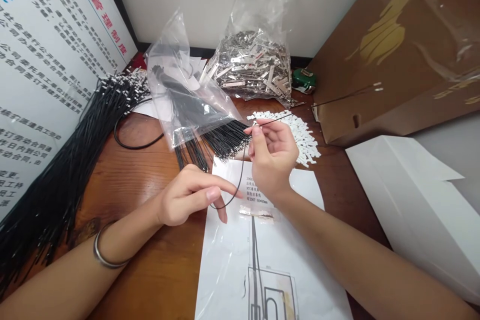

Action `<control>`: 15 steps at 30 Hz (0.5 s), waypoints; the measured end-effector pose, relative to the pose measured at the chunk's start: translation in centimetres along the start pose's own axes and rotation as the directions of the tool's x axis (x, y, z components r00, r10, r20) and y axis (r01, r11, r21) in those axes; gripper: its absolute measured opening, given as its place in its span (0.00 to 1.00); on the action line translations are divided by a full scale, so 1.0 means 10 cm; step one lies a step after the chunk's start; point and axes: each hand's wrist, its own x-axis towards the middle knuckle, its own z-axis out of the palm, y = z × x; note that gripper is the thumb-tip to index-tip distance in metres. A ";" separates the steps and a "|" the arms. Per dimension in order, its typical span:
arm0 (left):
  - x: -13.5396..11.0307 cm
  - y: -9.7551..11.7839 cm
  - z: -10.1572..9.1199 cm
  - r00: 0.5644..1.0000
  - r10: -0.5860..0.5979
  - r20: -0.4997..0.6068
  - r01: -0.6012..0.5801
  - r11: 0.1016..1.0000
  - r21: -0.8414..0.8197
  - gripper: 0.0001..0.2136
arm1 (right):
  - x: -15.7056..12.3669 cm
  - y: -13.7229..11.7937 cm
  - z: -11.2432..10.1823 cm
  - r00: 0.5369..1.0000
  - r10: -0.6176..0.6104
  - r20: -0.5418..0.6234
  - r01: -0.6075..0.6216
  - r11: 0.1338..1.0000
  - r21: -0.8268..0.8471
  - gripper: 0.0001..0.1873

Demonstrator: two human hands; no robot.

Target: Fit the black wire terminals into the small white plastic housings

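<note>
My right hand pinches a thin black wire between thumb and fingertips, above the printed sheet. One stretch of the wire runs out to the right of that hand; the rest hangs in a loop toward my left hand. My left index finger is stretched out and the other fingers are apart, with the loop passing beside them. Where the wire ends near the left fingers I cannot make out. Beneath both hands lies a printed drawing sheet with a small clear packet on it.
Behind the hands, black wires poke from a plastic bag. White pieces are heaped to the right. A bag of metal strips, a green tape measure and a brown box stand behind. Black cables fill the left.
</note>
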 end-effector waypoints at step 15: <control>0.03 -0.05 0.15 0.777 0.179 -0.604 0.033 0.946 0.323 0.24 | -0.07 -0.12 -0.01 0.960 0.035 0.278 -0.029 0.999 -0.025 0.03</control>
